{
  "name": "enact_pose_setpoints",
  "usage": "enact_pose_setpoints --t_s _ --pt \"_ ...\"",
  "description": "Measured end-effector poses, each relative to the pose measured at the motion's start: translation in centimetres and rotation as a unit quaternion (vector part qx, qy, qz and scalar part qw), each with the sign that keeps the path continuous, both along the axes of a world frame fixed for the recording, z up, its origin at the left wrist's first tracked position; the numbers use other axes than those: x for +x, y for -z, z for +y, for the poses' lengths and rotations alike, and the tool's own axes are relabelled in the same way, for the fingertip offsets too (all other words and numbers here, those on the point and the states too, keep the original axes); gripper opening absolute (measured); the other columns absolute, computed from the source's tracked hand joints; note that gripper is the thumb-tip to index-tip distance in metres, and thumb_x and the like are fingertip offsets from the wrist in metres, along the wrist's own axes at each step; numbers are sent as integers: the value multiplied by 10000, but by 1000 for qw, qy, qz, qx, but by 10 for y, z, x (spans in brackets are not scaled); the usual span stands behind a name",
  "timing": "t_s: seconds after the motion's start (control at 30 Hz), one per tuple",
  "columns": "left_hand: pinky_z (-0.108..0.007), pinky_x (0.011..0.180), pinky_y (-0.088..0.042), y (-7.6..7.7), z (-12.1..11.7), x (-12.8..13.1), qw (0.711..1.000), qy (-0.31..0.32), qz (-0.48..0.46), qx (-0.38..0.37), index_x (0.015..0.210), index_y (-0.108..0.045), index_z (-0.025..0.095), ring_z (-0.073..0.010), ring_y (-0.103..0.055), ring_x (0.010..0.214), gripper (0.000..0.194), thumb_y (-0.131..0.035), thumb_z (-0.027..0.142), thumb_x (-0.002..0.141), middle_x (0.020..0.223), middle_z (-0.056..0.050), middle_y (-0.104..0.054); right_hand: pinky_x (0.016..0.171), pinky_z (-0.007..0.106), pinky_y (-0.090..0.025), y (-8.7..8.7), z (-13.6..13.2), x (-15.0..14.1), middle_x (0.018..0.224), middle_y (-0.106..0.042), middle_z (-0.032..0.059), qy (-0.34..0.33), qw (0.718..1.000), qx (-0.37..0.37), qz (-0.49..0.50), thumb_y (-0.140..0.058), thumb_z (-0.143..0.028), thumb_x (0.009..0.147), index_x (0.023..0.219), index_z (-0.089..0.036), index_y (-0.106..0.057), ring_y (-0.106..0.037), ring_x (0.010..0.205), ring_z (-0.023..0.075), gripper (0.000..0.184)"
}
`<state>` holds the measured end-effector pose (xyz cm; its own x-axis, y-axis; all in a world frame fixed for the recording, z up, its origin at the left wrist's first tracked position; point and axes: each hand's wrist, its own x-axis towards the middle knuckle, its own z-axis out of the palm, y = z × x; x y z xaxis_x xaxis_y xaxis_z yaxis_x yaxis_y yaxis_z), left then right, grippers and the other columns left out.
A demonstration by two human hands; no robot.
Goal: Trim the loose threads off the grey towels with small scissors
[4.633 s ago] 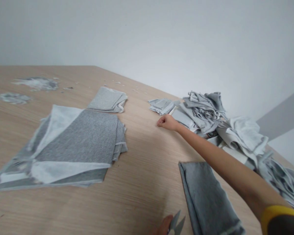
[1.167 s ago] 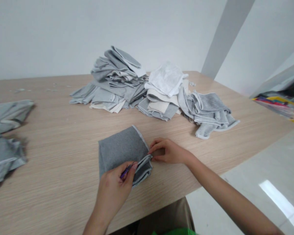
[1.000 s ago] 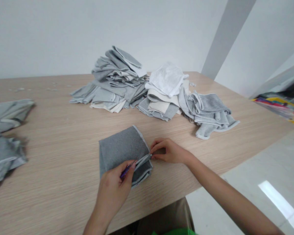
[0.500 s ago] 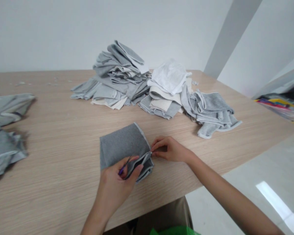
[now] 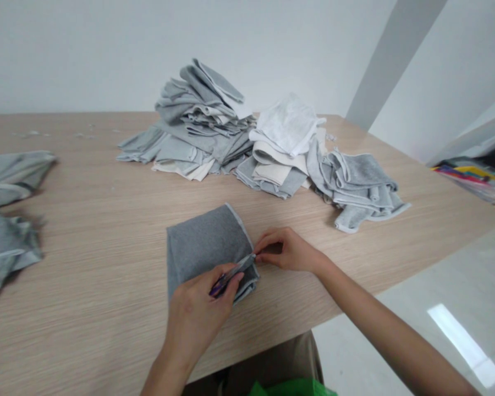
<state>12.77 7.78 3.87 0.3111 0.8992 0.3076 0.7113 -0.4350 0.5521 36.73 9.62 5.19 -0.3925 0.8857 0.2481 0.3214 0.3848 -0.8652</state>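
Observation:
A folded grey cloth [image 5: 206, 239] with pale stitched edges lies on the table in front of me. My left hand [image 5: 202, 302] is closed around purple-handled thread snips [image 5: 220, 284], and it rests over the near part of the cloth. The blades point right, toward the cloth's corner. At that corner my right hand [image 5: 286, 250] pinches the edge between thumb and fingertips, close to the snip tips. Whether the blades touch fabric or thread, I cannot tell.
Behind the cloth stand a heap of grey cloths [image 5: 214, 124], a pile topped with white cloth [image 5: 289, 129] and more grey cloths [image 5: 363, 184]. Crumpled cloths [image 5: 8, 236] lie at the left. Pale scraps [image 5: 33, 133] dot the back of the wooden table [image 5: 107, 220].
The snips have swung from a slanted position inside my left hand to point right at the cloth's corner. My right hand keeps its pinch there.

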Motion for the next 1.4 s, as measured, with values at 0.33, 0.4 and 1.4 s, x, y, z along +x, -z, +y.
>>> enact_pose_setpoints --t_s 0.33,0.4,1.4 --pt "-283 652 -496 -4 0 3 997 10 59 -40 1020 -765 298 -194 -734 736 235 -577 405 930 886 12 -798 780 281 -527 -3 -4 2 906 -733 65 -13 1000 -23 -4 -723 -136 796 976 -150 -771 -677 861 185 187" --pt "-281 659 -490 -5 0 3 997 10 64 -44 1024 -763 302 -190 -731 743 235 -566 396 936 889 14 -796 774 283 -529 -5 -5 3 919 -732 74 -10 999 -32 -1 -741 -147 786 990 -140 -770 -678 867 191 207" --pt "-288 660 -465 -5 -1 4 995 4 84 -56 1009 -752 290 -199 -727 752 214 -562 348 927 878 7 -791 784 295 -512 -6 -8 -5 917 -732 73 56 996 66 -35 -748 -223 839 916 -171 -773 -668 860 183 96"
